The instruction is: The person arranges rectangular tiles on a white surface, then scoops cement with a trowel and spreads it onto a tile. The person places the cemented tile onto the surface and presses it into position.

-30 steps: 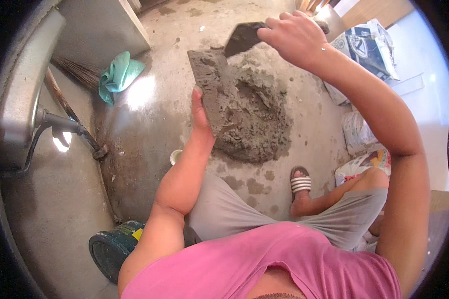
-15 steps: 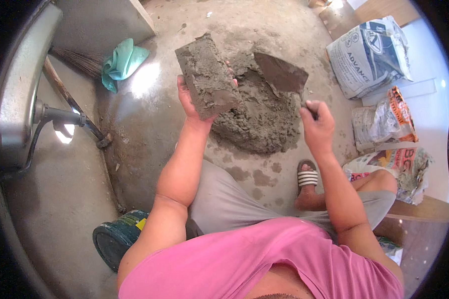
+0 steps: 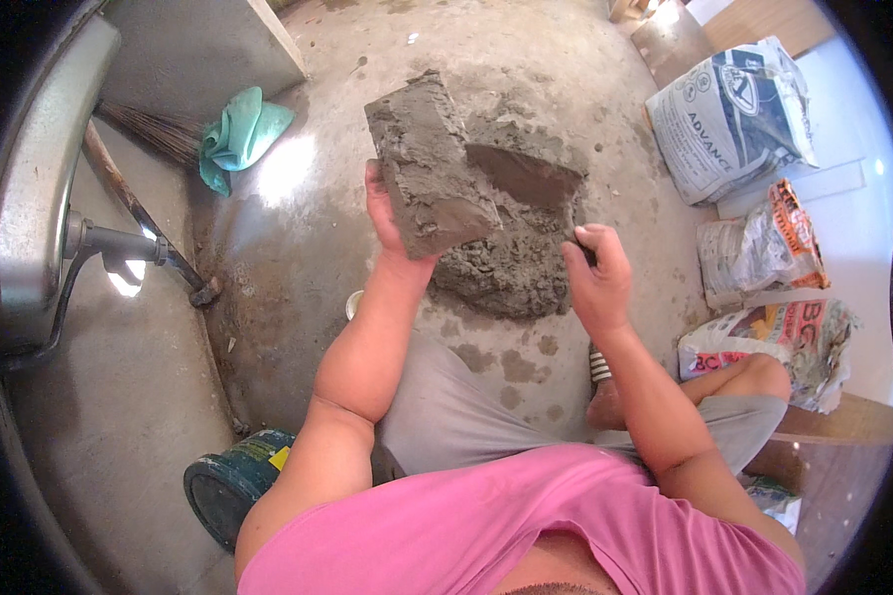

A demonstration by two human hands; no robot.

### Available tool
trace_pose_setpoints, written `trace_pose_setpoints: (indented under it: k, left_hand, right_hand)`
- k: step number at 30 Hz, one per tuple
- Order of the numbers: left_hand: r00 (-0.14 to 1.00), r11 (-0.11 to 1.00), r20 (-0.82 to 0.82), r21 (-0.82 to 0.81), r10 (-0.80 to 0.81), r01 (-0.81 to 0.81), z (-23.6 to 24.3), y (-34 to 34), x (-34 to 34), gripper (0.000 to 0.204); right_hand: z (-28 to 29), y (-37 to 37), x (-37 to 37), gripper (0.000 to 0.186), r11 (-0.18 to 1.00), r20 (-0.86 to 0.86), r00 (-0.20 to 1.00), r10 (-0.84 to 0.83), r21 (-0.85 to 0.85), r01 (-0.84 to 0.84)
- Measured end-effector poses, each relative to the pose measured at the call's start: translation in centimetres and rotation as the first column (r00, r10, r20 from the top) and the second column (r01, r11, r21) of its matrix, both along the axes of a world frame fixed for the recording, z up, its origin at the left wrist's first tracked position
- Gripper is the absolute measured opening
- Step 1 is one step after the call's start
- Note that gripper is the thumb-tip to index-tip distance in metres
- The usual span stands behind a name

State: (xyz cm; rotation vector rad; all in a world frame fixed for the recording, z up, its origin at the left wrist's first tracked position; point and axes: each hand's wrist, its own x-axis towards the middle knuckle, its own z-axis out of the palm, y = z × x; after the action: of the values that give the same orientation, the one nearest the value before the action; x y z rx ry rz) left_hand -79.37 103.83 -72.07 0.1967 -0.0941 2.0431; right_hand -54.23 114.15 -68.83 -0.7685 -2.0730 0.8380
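My left hand is wrapped round the underside of a rectangular grey slab, whose upper face is coated in rough wet mortar. What the slab is made of is hidden under that coating. In my right hand, closed on its handle, is a trowel with a broad, mortar-smeared blade. The blade's left end lies close against the slab's right edge; whether they touch I cannot tell. Below both is a heap of wet mortar on the concrete floor.
Several bags stand along the right wall, among them a blue-and-white sack and an orange-and-white one. A dark bucket sits by my left elbow. To the left are a green cloth, a long-handled tool and a metal sink.
My right hand has carried the trowel left, toward the slab. My left hand and the slab have shifted slightly right and nearer to me.
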Motion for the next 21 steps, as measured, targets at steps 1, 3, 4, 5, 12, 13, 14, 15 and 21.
trace_pose_setpoints:
  k: [1,3,4,5,12,13,14,15,21]
  left_hand:
    - [0.998,0.999,-0.064,-0.05,0.013,-0.016,0.3,0.1,0.2,0.076]
    - [0.997,0.998,0.054,-0.041,-0.048,0.05,1.1,0.0,0.5,0.077]
    - [0.991,0.996,0.111,-0.035,-0.077,0.081,1.5,0.0,0.7,0.078]
    - [0.996,0.996,0.062,-0.055,-0.061,0.064,1.6,0.0,0.8,0.08]
    - [0.961,0.974,-0.174,0.036,-0.214,0.223,2.8,0.2,1.4,0.099]
    - [0.958,0.971,-0.175,0.039,-0.226,0.236,3.0,0.1,1.4,0.101]
    - [0.963,0.979,-0.184,0.007,-0.197,0.202,2.9,0.2,1.5,0.101]
    - [0.967,0.986,-0.191,-0.031,-0.166,0.163,2.7,0.0,1.7,0.1]
    - [0.941,0.993,-0.334,-0.117,-0.052,0.014,1.7,0.3,1.7,0.095]
  right_hand:
    - [-0.1,0.5,-0.9,0.021,1.0,-0.012,1.0,-0.018,0.009,0.018]
    - [0.1,1.3,-2.3,0.021,0.999,-0.035,0.999,-0.037,0.009,0.038]
    - [0.5,1.5,-2.9,0.021,0.999,-0.048,0.998,-0.037,-0.001,0.037]
    - [0.7,2.0,-3.6,0.02,0.999,-0.061,0.997,-0.036,-0.012,0.035]
    - [4.0,9.6,-6.2,0.018,0.949,0.309,0.928,-0.209,0.293,0.116]
    - [6.0,10.6,-5.6,0.016,0.935,0.34,0.914,-0.22,0.34,0.099]
    - [8.0,11.1,-5.3,0.014,0.919,0.376,0.897,-0.233,0.386,0.077]
    - [10.1,10.7,-5.2,0.013,0.885,0.4,0.881,-0.252,0.463,0.043]
    - [16.9,7.0,-5.5,0.006,0.633,0.434,0.861,-0.264,0.752,-0.185]
